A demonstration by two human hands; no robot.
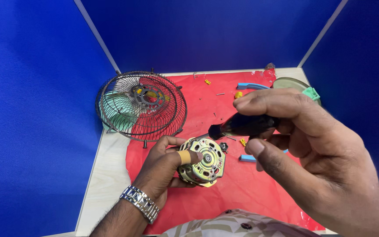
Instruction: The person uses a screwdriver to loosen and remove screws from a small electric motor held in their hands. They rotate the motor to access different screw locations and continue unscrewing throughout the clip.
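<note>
Red mat [242,188]: left hand [163,169] grips motor [202,161], right hand [312,149] pinches screwdriver [244,125].

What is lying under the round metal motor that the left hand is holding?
The motor rests on a red sheet, which covers a pale table. The left hand wraps its near side; the spot directly beneath the motor is hidden.

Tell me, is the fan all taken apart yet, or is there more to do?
Mostly apart. Done: the dark wire fan cage sits off to the side, and small screws lie loose on the red sheet. In hand: the left hand holds the round brass-coloured metal motor, and the right hand points a black-handled screwdriver at it. Left: the motor casing looks closed.
</note>
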